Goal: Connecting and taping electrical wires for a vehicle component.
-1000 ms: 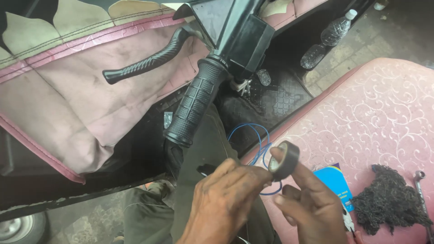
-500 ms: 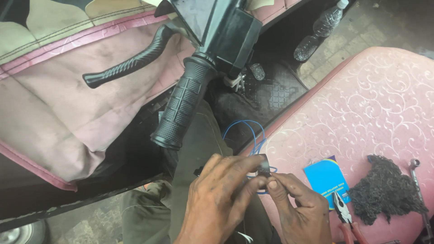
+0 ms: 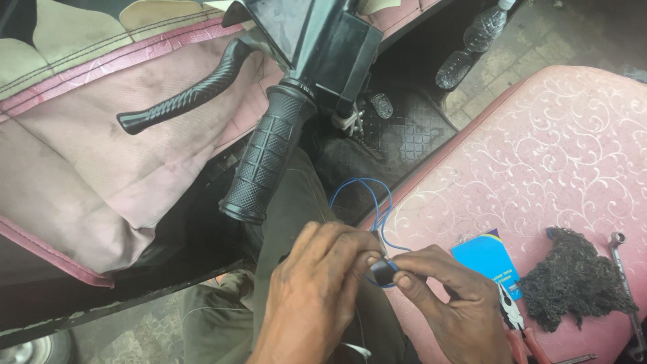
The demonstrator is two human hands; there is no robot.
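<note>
Both hands meet just above the person's lap: the left hand (image 3: 317,290) and the right hand (image 3: 451,307) pinch a small dark roll of tape (image 3: 383,271) between their fingertips, each clenched on it. A thin blue wire (image 3: 367,195) loops up from that same spot and hangs free in front of the grip (image 3: 266,158). The tape is mostly covered by fingers, so how it sits on the wire cannot be told. The loose loop looks liable to snag on the grip or kink if pulled tight, and the small roll could slip from greasy-looking fingertips into the footwell. Counted: one blue wire, one tape roll, one grip, one lever (image 3: 185,98), one bottle (image 3: 472,40), one blue card (image 3: 486,259), one dark rag (image 3: 573,280), one spanner (image 3: 623,273) and one pair of pliers (image 3: 515,330) on the pink seat (image 3: 539,155).
</note>
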